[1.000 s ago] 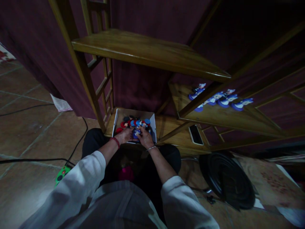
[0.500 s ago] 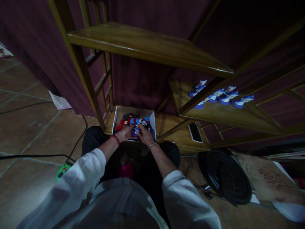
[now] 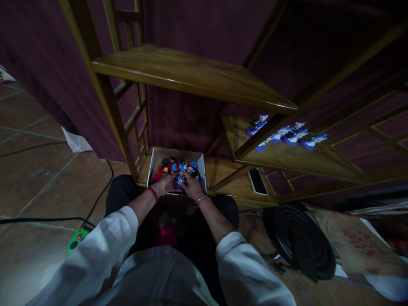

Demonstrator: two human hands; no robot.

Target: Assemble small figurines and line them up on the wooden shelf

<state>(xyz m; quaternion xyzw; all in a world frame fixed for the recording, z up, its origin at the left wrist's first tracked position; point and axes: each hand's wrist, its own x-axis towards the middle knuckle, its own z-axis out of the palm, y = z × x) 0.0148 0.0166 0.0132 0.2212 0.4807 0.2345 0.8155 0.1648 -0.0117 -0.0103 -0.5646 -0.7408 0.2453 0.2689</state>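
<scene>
Both my hands meet over the near side of a white box (image 3: 204,172) on the low wooden shelf. Between them is a small blue-and-white figurine (image 3: 180,180). My left hand (image 3: 165,184), with a red bead bracelet at the wrist, curls round the figurine's left side. From the right, the fingers of my right hand (image 3: 192,186) close on it; a thin bracelet circles that wrist. Behind them in the box lie several more figurines (image 3: 175,166) with red, blue and black parts, heaped together. My fingers hide the figurine's lower part.
Several blue-and-white figurines (image 3: 296,136) stand on a raised shelf (image 3: 287,155) to the right. A phone (image 3: 257,181) lies on the low shelf. An upper wooden shelf (image 3: 191,76) juts out above the box. A black round stool-like object (image 3: 299,240) and a green power strip (image 3: 77,240) are on the floor.
The whole view has shifted, so the shelves and box sit slightly lower and further left. Both hands stay together on the figurine over the box.
</scene>
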